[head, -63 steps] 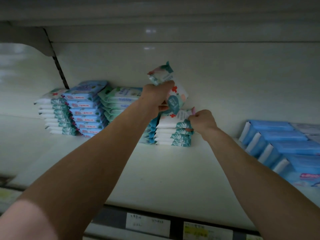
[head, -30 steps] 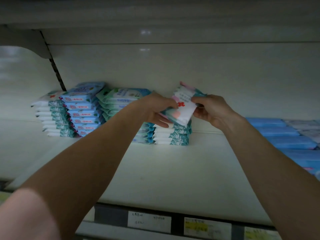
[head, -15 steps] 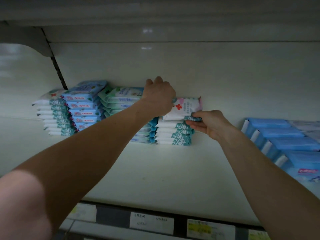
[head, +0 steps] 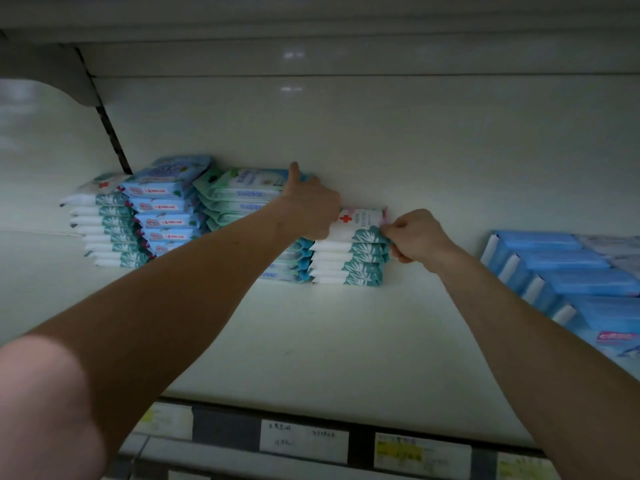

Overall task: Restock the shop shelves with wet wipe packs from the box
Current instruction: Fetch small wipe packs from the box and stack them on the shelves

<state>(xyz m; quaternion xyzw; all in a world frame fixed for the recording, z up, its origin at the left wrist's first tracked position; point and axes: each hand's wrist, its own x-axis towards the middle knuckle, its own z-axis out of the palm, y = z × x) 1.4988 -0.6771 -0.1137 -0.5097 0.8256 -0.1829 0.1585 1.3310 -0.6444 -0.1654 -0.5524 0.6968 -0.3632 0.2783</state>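
In the head view, a wipe pack (head: pixel 358 221) marked with a red cross lay atop the far middle stack (head: pixel 346 268) on the pale shelf (head: pixel 329 341). The left hand (head: pixel 311 206) gripped its left end, fingers curled, thumb up. The right hand (head: pixel 417 237) pinched its right edge. Writing on the price tags (head: pixel 303 441) along the near edge was unreadable.

I see a pale cream shelf board (head: pixel 329 341) carrying four stacks against its back wall: white-and-teal packs (head: pixel 104 233) far left, light blue packs (head: pixel 166 216), mint green packs (head: pixel 235 199), then a second white-and-teal stack (head: pixel 349 268) topped by a red-cross pack (head: pixel 360 220). Well apart to the right lies a row of bright blue packs (head: pixel 554 268), overlapping one another.
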